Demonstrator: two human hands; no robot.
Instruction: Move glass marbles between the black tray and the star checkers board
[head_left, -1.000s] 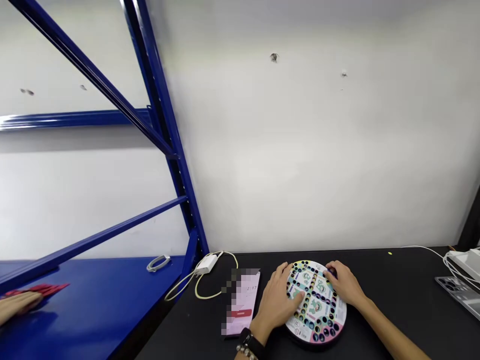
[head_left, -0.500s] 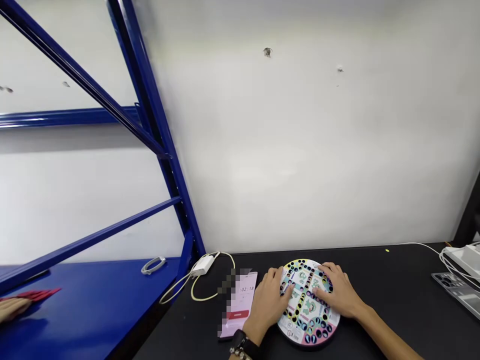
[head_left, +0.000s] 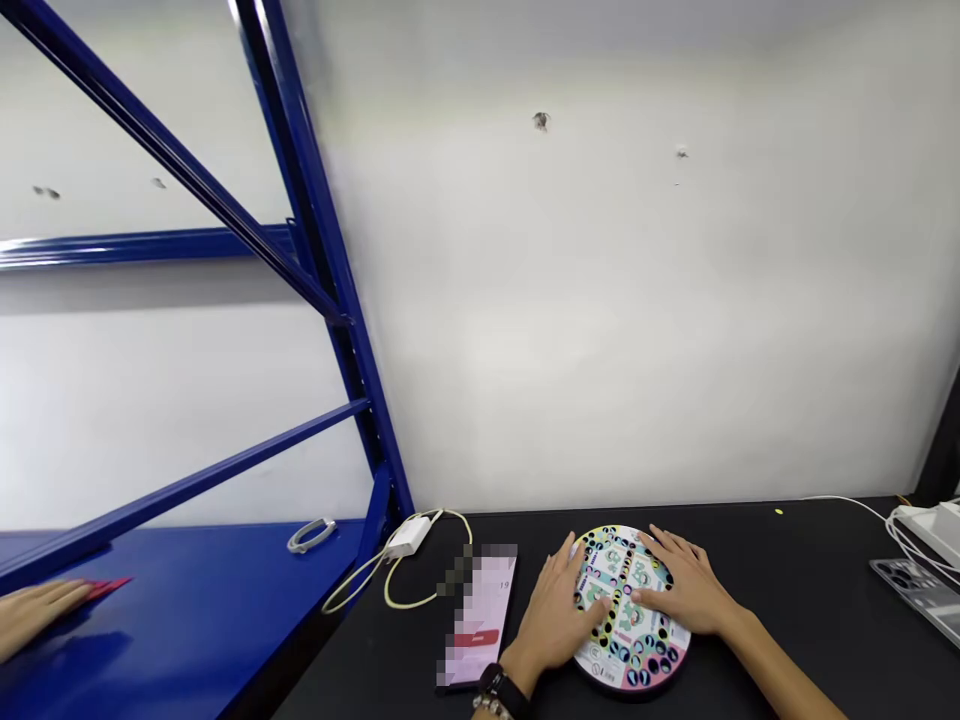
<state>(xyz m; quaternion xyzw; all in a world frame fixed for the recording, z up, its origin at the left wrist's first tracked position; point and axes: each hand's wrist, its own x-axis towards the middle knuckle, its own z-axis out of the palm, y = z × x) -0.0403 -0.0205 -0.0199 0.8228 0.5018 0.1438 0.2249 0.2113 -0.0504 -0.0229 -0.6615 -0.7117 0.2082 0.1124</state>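
Black table (head_left: 802, 570): left hand (head_left: 553, 615) and right hand (head_left: 688, 588) rest on a round board (head_left: 628, 625) lying flat
Both spread wide, thumbs on its face; right fingers, curled a second ago, now splayed, seemingly steadying it; wall (head_left: 600, 300) beyond

A round game board (head_left: 627, 626) is laid flat on the black table (head_left: 757, 565), its printed face turned up. The pale surface is decorated with green cartoon figures and patches of yellow, pink and turquoise, and is crossed and ringed by rows of dark round spots.
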